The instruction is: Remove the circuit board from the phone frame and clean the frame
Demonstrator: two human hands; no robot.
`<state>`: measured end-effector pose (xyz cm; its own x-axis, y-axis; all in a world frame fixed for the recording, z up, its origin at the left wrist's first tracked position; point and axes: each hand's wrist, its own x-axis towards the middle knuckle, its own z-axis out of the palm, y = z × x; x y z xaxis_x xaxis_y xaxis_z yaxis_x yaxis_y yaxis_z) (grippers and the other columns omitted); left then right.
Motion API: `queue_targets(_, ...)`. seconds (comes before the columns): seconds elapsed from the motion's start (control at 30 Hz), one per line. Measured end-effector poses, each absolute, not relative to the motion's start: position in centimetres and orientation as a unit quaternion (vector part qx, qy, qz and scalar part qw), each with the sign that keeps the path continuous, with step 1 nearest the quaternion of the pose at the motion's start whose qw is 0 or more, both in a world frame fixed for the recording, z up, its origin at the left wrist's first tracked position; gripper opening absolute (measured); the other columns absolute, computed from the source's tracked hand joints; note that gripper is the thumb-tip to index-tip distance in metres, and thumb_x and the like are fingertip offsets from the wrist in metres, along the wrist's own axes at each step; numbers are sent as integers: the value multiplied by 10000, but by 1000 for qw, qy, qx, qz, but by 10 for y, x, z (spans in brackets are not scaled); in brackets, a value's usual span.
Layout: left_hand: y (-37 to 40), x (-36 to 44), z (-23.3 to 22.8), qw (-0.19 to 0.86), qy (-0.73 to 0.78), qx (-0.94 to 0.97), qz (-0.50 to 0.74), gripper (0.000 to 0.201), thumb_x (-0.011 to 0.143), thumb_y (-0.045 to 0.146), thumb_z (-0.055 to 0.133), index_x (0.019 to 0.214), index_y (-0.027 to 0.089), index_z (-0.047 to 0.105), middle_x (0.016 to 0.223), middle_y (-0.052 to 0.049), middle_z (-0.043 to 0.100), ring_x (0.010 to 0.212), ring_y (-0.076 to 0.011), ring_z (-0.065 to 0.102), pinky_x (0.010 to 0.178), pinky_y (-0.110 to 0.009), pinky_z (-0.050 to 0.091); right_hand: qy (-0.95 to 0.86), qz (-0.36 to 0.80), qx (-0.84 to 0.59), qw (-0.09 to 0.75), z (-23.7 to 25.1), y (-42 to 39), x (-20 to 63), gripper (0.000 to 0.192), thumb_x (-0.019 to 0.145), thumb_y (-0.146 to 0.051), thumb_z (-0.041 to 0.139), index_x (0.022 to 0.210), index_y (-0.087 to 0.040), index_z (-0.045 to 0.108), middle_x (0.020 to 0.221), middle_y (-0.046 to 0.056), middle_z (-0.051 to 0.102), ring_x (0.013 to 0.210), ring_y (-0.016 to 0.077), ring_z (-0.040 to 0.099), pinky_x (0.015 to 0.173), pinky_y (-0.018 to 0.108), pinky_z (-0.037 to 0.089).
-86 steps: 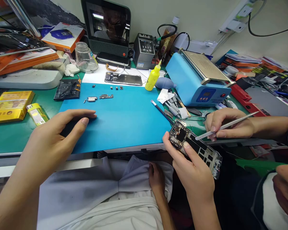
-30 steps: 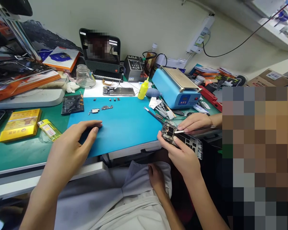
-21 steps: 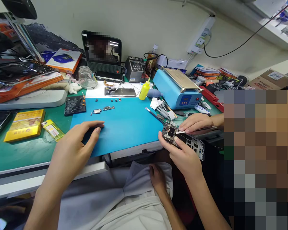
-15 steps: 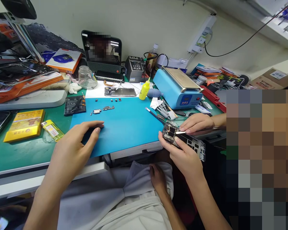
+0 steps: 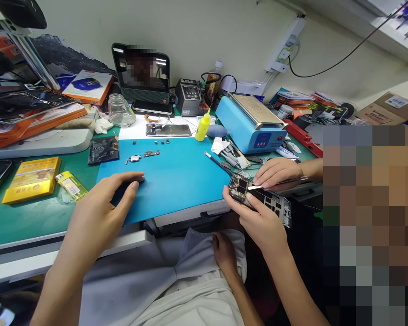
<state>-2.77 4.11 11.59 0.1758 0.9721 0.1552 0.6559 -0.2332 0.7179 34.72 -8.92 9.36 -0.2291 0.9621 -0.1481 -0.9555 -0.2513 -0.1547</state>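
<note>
**Current state.** The left hand (image 5: 102, 213) lies on the near left corner of the blue mat (image 5: 177, 176). It is cupped over a dark object (image 5: 119, 194), thumb on the near side and fingers arched across the far side. How firmly it grips cannot be told.

The right hand (image 5: 261, 224) is just off the mat's near right corner. It is closed on an opened phone frame (image 5: 275, 208), with thumb and fingers clamping the long edges. The frame's circuit-board end (image 5: 238, 186) points toward the mat.

A co-worker's hand (image 5: 275, 172), reaching in from beyond the mat's right edge, holds tweezers (image 5: 285, 182) with the tip laid on the board end.

**Change from earlier frames.**
- About three seconds ago, the tweezers were raised clear of the frame, farther from the mat. They now touch it.
- Both of the person's own hands keep their positions and grips.
- Small loose parts (image 5: 146, 155) remain on the mat's far left area.
</note>
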Motion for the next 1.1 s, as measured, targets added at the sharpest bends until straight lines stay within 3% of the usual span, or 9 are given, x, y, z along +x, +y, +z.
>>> queue_targets(0.2,41,-28,115,253,565,723,307,456,1085,680,538,1349,423,807,1407,45,831,1263,-290,748,914,-368,523,6,782,-111,613,97,-89,345,477,1277,-285,286,1627,-14,463,1524,87,733,1573,-42,544,1300,117,368)
queue_targets(0.43,40,-27,117,251,566,725,302,461,1096,671,540,1354,397,807,1399,19,835,1245,-297,753,858,-357,537,38,774,-128,619,103,-90,343,477,1268,-320,326,1644,-64,472,1566,83,716,1520,-11,614,1268,137,425)
queue_targets(0.67,38,-26,121,255,570,722,298,456,1110,641,551,1382,372,799,1434,12,822,1272,-294,747,799,-332,534,88,763,-110,630,93,-89,347,538,1275,-355,300,1611,35,456,1448,119,762,1479,-27,637,1255,116,416)
queue_targets(0.8,38,-26,121,254,574,720,296,446,1109,635,553,1379,380,802,1435,18,821,1289,-300,739,791,-330,530,101,765,-109,626,92,-88,349,483,1255,-325,362,1586,-10,517,1503,97,745,1558,3,582,1267,156,433)
queue_targets(0.93,37,-26,121,254,575,719,296,440,1120,632,554,1381,380,804,1429,18,819,1247,-289,738,795,-324,531,101,769,-115,621,98,-88,346,474,1258,-312,336,1570,-19,541,1498,91,752,1503,-20,624,1241,120,440)
queue_targets(1.1,37,-27,121,253,576,718,298,447,1115,645,564,1382,384,810,1417,17,820,1206,-280,744,753,-315,528,95,782,-136,601,106,-88,344,422,1267,-311,346,1482,-88,632,1560,68,722,1583,-4,557,1218,111,464)
